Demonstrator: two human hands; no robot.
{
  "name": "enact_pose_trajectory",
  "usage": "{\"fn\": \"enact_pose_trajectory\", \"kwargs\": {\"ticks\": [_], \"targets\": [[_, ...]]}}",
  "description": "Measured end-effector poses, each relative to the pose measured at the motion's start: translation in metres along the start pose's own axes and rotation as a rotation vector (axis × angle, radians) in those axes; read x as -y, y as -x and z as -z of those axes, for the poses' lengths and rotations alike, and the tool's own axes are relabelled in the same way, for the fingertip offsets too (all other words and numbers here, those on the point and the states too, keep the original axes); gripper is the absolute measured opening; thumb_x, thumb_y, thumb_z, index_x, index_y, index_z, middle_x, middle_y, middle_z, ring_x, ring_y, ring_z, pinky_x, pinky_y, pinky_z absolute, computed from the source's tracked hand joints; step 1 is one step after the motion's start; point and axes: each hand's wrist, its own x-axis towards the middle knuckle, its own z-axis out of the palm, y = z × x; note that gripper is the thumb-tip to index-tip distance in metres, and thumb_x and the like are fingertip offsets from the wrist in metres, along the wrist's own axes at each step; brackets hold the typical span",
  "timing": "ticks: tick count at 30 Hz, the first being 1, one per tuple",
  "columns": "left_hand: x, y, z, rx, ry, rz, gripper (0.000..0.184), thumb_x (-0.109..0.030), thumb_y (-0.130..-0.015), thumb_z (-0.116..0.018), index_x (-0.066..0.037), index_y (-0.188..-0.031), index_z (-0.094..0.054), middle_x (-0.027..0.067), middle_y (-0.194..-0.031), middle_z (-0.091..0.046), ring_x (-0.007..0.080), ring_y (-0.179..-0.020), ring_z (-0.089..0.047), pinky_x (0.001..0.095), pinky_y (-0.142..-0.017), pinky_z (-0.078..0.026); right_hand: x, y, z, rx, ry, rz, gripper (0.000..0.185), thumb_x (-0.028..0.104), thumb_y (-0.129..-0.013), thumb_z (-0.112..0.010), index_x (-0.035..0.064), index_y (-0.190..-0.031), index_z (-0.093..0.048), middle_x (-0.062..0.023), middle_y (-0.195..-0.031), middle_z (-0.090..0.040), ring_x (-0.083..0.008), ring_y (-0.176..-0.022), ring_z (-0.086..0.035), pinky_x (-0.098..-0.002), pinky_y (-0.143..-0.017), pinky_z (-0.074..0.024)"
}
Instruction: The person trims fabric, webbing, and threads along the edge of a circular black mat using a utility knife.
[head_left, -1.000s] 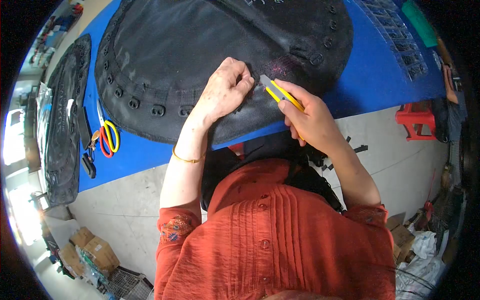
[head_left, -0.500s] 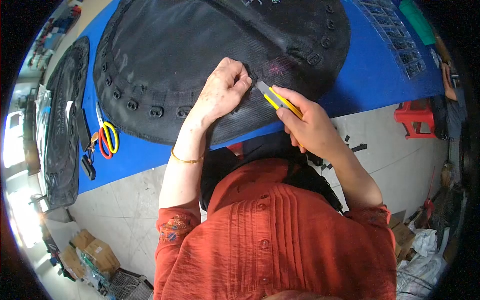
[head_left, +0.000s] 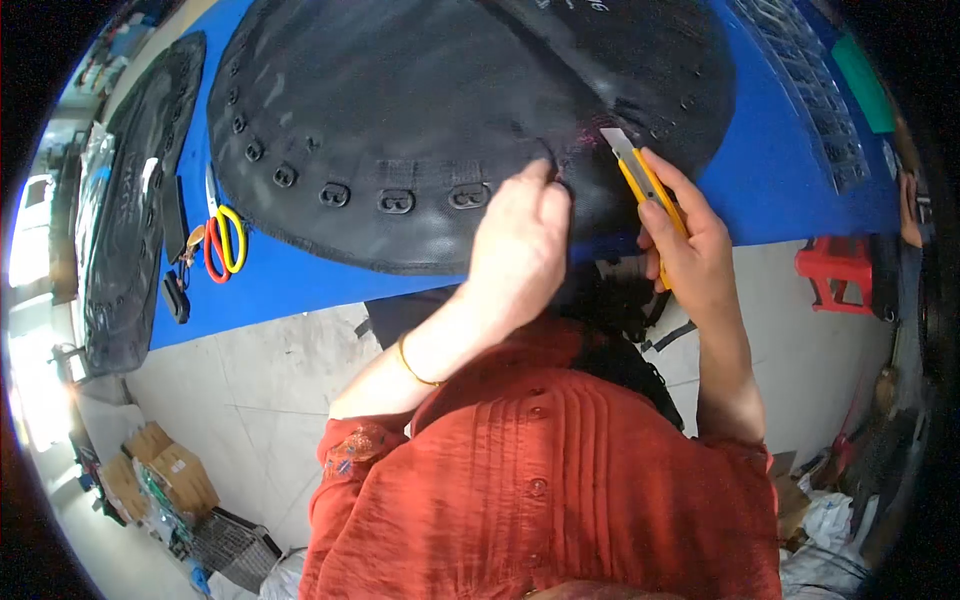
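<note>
A large rounded black fabric piece (head_left: 420, 110) lies in front of me, with several black plastic buckles (head_left: 397, 201) along its near edge. My left hand (head_left: 520, 245) is over that edge, just right of the buckles. Its fingers are curled together at the fabric; anything between them is hidden. In my right hand (head_left: 690, 235) is a yellow utility knife (head_left: 640, 180), gripped by the handle with the blade out. The blade tip points away from me, over the fabric close to a pinkish mark (head_left: 592, 138).
Scissors (head_left: 224, 243) with red and yellow handles rest on the blue table (head_left: 270, 295) at left, near a small black clip (head_left: 176, 298). Another black piece (head_left: 135, 220) lies farther left. A clear compartment tray (head_left: 815, 100) is at right. A red stool (head_left: 845, 273) stands beyond the table edge.
The knife has moved away from my left hand, to the right. My left hand has come nearer to me and rightward, uncovering more buckles. The whole view has shifted slightly.
</note>
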Motion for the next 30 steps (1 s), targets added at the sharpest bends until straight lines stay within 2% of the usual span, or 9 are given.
{"fn": "enact_pose_trajectory", "kwargs": {"ticks": [5, 7, 11, 15, 17, 21, 23, 28, 30], "targets": [[-0.016, 0.027, -0.02, 0.088, -0.239, -0.071, 0.038, -0.006, -0.088, -0.06, 0.006, -0.124, -0.06, 0.0283, -0.144, -0.051, 0.0386, -0.125, -0.056, 0.0446, -0.105, -0.047, 0.007, -0.01, -0.026, 0.062, -0.008, 0.175, 0.045, 0.014, -0.104, -0.062, 0.0126, -0.149, -0.056, -0.0018, -0.103, -0.071, -0.0035, -0.064, -0.051, -0.0219, -0.055, -0.0485], [-0.015, 0.03, -0.019, 0.084, -0.254, -0.085, 0.05, -0.007, -0.088, -0.06, 0.009, -0.136, -0.056, 0.0274, -0.149, -0.048, 0.0375, -0.128, -0.055, 0.0446, -0.107, -0.047, 0.004, -0.018, -0.034, 0.046, 0.026, 0.242, 0.045, 0.013, -0.104, -0.062, 0.014, -0.149, -0.057, -0.0008, -0.096, -0.068, -0.003, -0.063, -0.051, -0.0203, -0.056, -0.0468], [-0.013, 0.033, -0.016, 0.08, -0.235, -0.089, 0.049, -0.007, -0.088, -0.06, 0.008, -0.134, -0.057, 0.0256, -0.146, -0.051, 0.0372, -0.129, -0.055, 0.0452, -0.106, -0.047, -0.012, -0.039, -0.039, -0.024, 0.185, 0.491, 0.046, 0.014, -0.104, -0.062, 0.0159, -0.15, -0.057, 0.0001, -0.092, -0.065, -0.003, -0.065, -0.052, -0.0194, -0.057, -0.0461], [-0.011, 0.035, -0.016, 0.03, -0.11, -0.092, 0.045, -0.005, -0.087, -0.061, 0.01, -0.13, -0.06, 0.0233, -0.135, -0.057, 0.0372, -0.125, -0.057, 0.0451, -0.106, -0.048, -0.016, -0.042, -0.035, -0.029, 0.193, 0.466, 0.045, 0.015, -0.104, -0.062, 0.0162, -0.15, -0.057, 0.0001, -0.093, -0.066, -0.0031, -0.068, -0.053, -0.0195, -0.058, -0.0465], [-0.01, 0.035, -0.013, 0.01, -0.066, -0.087, 0.044, -0.005, -0.086, -0.062, 0.011, -0.127, -0.061, 0.0234, -0.131, -0.059, 0.0376, -0.123, -0.058, 0.0452, -0.106, -0.048, -0.014, -0.04, -0.031, 0.024, 0.175, 0.343, 0.042, 0.013, -0.104, -0.061, 0.0043, -0.145, -0.056, -0.0186, -0.142, -0.063, -0.0312, -0.128, -0.065, -0.0374, -0.103, -0.0523], [-0.01, 0.025, 0.004, -0.058, 0.081, 0.0, 0.031, -0.006, -0.087, -0.072, 0.002, -0.116, -0.064, 0.02, -0.114, -0.064, 0.0369, -0.103, -0.063, 0.044, -0.091, -0.052, -0.021, -0.041, -0.026, 0.024, 0.176, 0.313, 0.044, 0.016, -0.104, -0.062, 0.0072, -0.147, -0.055, -0.016, -0.124, -0.072, -0.0257, -0.104, -0.074, -0.0337, -0.087, -0.0588], [-0.008, 0.017, 0.01, -0.095, 0.143, 0.12, 0.02, -0.006, -0.088, -0.075, -0.001, -0.1, -0.06, 0.0182, -0.097, -0.063, 0.0382, -0.086, -0.063, 0.0451, -0.076, -0.052, -0.009, -0.039, -0.023, 0.114, 0.041, 0.015, 0.047, 0.021, -0.104, -0.063, 0.0115, -0.149, -0.055, -0.0082, -0.096, -0.073, -0.014, -0.072, -0.069, -0.0267, -0.064, -0.0569], [-0.007, -0.001, 0.026, -0.064, 0.316, 0.432, 0.019, -0.009, -0.092, -0.073, -0.003, -0.094, -0.055, 0.0185, -0.088, -0.058, 0.0396, -0.07, -0.062, 0.0474, -0.061, -0.051, -0.011, -0.043, -0.025, 0.103, -0.081, 0.003, 0.05, 0.027, -0.103, -0.063, 0.0156, -0.151, -0.053, -0.0007, -0.079, -0.064, -0.0057, -0.056, -0.056, -0.0217, -0.051, -0.0487], [-0.009, 0.001, 0.022, -0.064, 0.211, 0.231, 0.016, -0.007, -0.093, -0.07, -0.003, -0.097, -0.055, 0.0175, -0.088, -0.06, 0.0386, -0.074, -0.064, 0.0465, -0.064, -0.051, -0.012, -0.044, -0.024, 0.117, -0.104, -0.021, 0.051, 0.027, -0.103, -0.063, 0.0157, -0.151, -0.053, -0.001, -0.08, -0.064, -0.0063, -0.057, -0.057, -0.0221, -0.051, -0.0492]]}}
